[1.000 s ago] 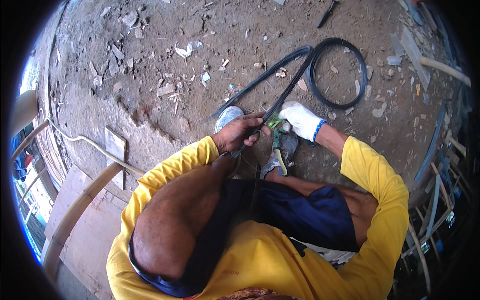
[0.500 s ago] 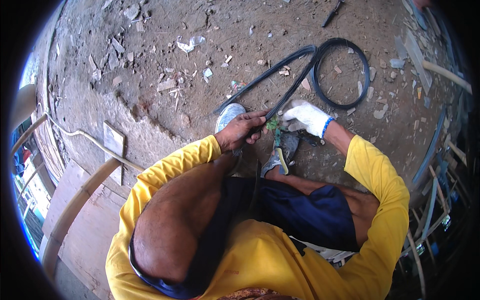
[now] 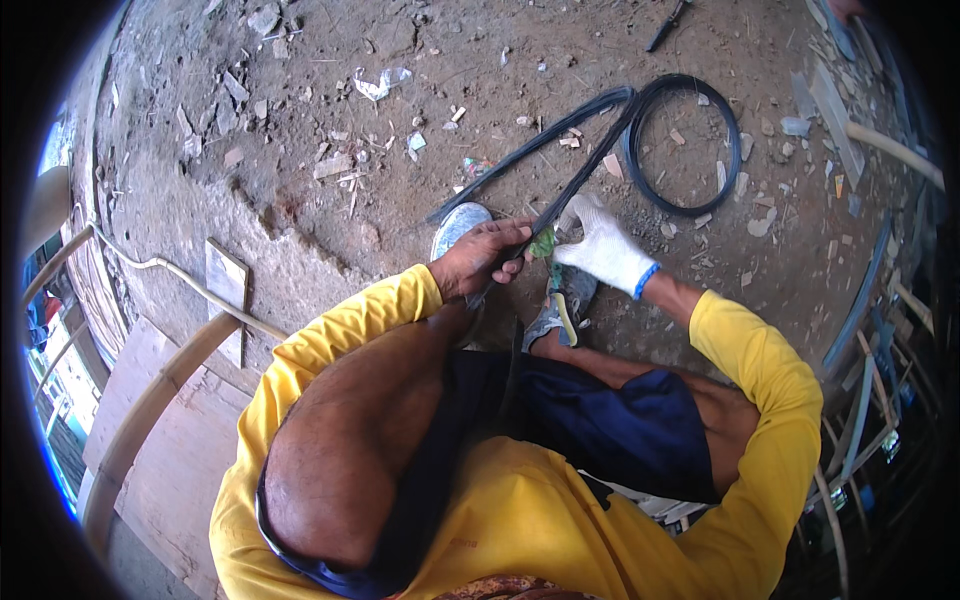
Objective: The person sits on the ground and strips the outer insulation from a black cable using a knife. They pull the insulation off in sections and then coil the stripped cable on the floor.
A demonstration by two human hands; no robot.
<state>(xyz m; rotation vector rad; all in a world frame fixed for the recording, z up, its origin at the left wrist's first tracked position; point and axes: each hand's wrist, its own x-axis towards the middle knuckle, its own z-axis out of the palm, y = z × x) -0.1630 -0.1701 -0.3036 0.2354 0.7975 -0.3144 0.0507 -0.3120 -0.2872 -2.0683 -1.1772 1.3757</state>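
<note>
My left hand (image 3: 482, 258), bare, is closed around a bundle of thin black wire (image 3: 580, 178) that runs up and to the right from my fingers. Close beside the bundle, my right hand (image 3: 605, 243) wears a white knitted glove with a blue cuff. Its thumb and fingers are apart, the fingertips near the wire, and nothing shows between them. A small green leaf-like scrap (image 3: 543, 243) lies between the two hands. Below it, a tool with a yellow and green handle (image 3: 566, 318) rests by my shoe; its working end is partly hidden.
The wire's far part forms a round coil (image 3: 738, 150) on the dirt ground. Broken chips and a crumpled white wrapper (image 3: 380, 84) are scattered about. A dark, narrow tool (image 3: 667, 27) lies at the far side. Bamboo poles (image 3: 160, 415) and boards (image 3: 185, 455) stand at the left.
My right hand has shifted slightly left and down, its thumb and fingers spreading beside the wire. The left hand keeps its hold with barely any movement.
</note>
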